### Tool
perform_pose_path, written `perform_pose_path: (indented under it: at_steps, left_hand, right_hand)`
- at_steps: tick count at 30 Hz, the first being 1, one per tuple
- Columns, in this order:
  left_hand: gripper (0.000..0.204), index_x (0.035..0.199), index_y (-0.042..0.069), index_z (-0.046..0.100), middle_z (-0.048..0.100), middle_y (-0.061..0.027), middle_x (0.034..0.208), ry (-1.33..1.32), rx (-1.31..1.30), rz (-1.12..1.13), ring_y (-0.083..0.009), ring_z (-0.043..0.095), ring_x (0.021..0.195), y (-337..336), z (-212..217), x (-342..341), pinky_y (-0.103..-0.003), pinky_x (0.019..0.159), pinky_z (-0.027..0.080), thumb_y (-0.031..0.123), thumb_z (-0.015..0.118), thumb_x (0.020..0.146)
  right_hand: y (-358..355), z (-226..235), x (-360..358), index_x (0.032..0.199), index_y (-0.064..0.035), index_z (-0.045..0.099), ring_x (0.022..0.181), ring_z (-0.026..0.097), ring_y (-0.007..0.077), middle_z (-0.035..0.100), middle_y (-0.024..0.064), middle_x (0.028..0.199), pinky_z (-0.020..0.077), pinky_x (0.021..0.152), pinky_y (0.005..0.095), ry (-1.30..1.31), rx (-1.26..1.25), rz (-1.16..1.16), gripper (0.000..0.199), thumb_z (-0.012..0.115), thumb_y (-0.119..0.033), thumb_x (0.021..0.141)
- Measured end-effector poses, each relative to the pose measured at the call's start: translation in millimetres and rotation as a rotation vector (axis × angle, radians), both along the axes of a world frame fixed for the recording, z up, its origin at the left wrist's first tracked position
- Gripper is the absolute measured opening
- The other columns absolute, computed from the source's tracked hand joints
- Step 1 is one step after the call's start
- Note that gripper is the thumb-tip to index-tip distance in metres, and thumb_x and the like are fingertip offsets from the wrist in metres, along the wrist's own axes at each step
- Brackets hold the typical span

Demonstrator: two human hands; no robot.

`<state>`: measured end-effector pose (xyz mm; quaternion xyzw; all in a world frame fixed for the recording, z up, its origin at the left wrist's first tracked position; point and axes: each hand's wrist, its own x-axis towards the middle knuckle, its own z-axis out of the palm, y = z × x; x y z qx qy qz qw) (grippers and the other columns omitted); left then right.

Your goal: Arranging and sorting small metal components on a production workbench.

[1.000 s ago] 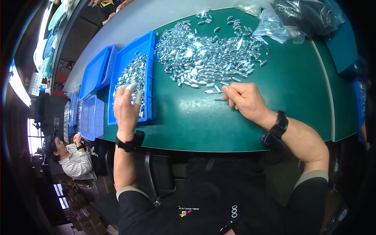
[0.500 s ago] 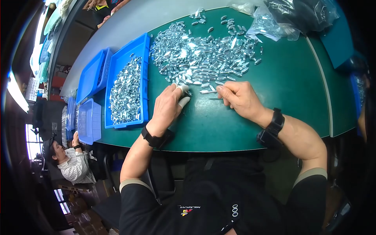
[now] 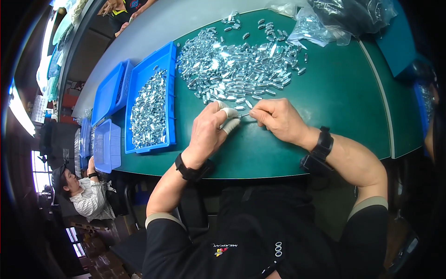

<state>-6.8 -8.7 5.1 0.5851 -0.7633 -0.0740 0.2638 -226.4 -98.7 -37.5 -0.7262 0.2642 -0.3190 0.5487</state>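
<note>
My left hand (image 3: 209,128), with white covers on its thumb and forefinger, pinches a small shiny metal piece that its fingertips mostly hide. Facing it, my right hand (image 3: 281,122) grips a thin metal rod (image 3: 245,115) between thumb and forefinger. The rod's end reaches the left fingertips; whether it sits inside the piece or only touches it I cannot tell. Just beyond both hands spreads a heap of small silvery metal pieces (image 3: 232,69) on the green table mat (image 3: 334,102).
Left of the heap stands a blue tray (image 3: 173,88) holding many metal pieces (image 3: 148,111). Farther left are another blue tray (image 3: 108,90) and a blue basket (image 3: 107,149). Clear plastic bags (image 3: 320,28) lie at the back right. A co-worker (image 3: 88,193) sits at the left.
My left hand has moved right and slightly nearer, and my right hand has shifted a little left. Their fingertips now almost meet, with the rod bridging the gap.
</note>
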Motion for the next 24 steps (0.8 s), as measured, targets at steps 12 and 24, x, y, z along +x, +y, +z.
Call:
perform_pose_path:
  at_steps: [12,24]
  left_hand:
    - [0.018,0.098,0.007,0.074,0.065,-0.008,0.091,-0.038,-0.041,-0.031,-0.0302,0.064,0.084,3.7,-11.2,-11.2,-0.042,0.072,0.053,0.008,0.084,0.083]
    - [0.016,0.098,0.009,0.074,0.066,-0.0094,0.094,-0.158,-0.173,0.024,-0.0306,0.067,0.087,14.8,7.2,14.3,-0.041,0.073,0.054,0.009,0.083,0.085]
  right_hand:
    - [-0.3,-8.3,-1.8,0.078,-0.0019,0.07,0.058,0.061,0.0258,0.064,0.0116,0.065,0.0462,0.056,0.0397,0.077,-0.255,-0.048,0.037,0.067,-0.028,0.104]
    - [-0.8,-3.4,0.2,0.076,-0.0013,0.069,0.053,0.057,0.0139,0.062,0.0053,0.059,0.0434,0.052,0.0335,-0.013,-0.173,-0.117,0.044,0.063,-0.031,0.108]
